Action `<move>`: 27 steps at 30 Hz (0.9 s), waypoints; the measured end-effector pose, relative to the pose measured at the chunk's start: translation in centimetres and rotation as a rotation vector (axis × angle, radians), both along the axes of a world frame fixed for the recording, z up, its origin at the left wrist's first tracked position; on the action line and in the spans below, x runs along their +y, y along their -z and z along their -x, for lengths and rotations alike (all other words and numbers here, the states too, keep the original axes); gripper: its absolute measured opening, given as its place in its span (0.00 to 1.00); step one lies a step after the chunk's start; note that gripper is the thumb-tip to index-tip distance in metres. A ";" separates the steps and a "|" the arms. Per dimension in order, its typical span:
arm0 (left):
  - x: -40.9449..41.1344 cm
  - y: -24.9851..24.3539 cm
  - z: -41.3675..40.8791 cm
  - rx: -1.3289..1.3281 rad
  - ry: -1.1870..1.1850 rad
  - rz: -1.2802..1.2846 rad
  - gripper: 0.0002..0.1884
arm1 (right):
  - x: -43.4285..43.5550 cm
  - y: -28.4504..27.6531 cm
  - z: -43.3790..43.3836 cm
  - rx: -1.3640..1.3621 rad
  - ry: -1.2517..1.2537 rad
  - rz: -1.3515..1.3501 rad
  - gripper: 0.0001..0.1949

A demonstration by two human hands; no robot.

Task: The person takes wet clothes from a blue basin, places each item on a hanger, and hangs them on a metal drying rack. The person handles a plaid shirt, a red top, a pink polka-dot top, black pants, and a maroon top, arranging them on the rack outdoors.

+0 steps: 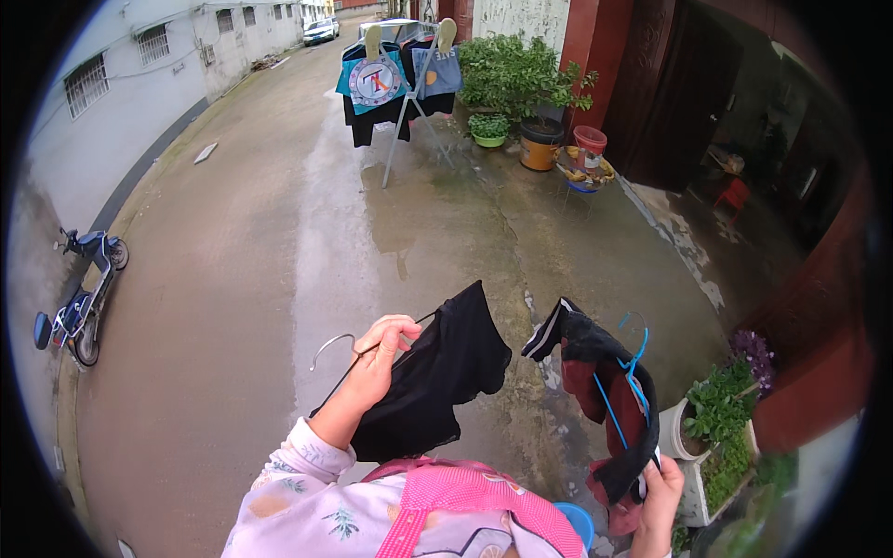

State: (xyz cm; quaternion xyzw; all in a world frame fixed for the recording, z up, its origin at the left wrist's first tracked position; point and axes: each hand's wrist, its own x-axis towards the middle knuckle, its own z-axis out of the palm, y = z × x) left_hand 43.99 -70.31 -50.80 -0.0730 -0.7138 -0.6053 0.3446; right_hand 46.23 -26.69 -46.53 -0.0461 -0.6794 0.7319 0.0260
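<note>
My left hand grips a dark hanger with a metal hook, from which a black garment hangs to the right of my wrist. Farther right, my right hand pinches the lower edge of a black and dark red garment with white stripes. A blue hanger is partly inside that garment, its hook sticking up at the top. The two garments hang apart from each other. The far ends of the blue hanger are partly hidden by the cloth.
Ahead stands a metal drying rack with clothes and shoes. Potted plants stand beside it, others close by on the right. A blue basin is partly visible below me. A scooter is parked by the left wall.
</note>
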 end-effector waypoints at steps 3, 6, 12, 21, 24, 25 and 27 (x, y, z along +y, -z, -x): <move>-12.0 0.8 -0.3 -0.012 -0.142 -0.095 0.18 | -11.5 -1.1 9.2 0.013 -0.167 0.089 0.07; -21.5 0.2 0.4 -0.020 -0.311 -0.049 0.18 | -23.7 -3.1 17.3 0.063 -0.264 0.137 0.09; -34.7 1.9 4.7 -0.030 -0.566 -0.142 0.22 | -44.4 -6.5 31.9 0.033 -0.498 0.256 0.12; -57.1 2.5 16.8 -0.054 -0.901 -0.187 0.21 | -74.7 -4.8 53.7 -0.073 -0.824 0.365 0.12; -63.0 1.0 20.8 -0.005 -1.011 -0.273 0.21 | -83.6 -6.2 60.2 -0.123 -0.959 0.351 0.11; -65.6 0.0 22.4 0.001 -1.042 -0.258 0.21 | -86.9 -6.5 62.4 -0.136 -0.980 0.351 0.11; -70.2 -1.5 24.9 -0.020 -1.089 -0.233 0.21 | -92.8 -6.3 65.9 -0.131 -1.016 0.354 0.12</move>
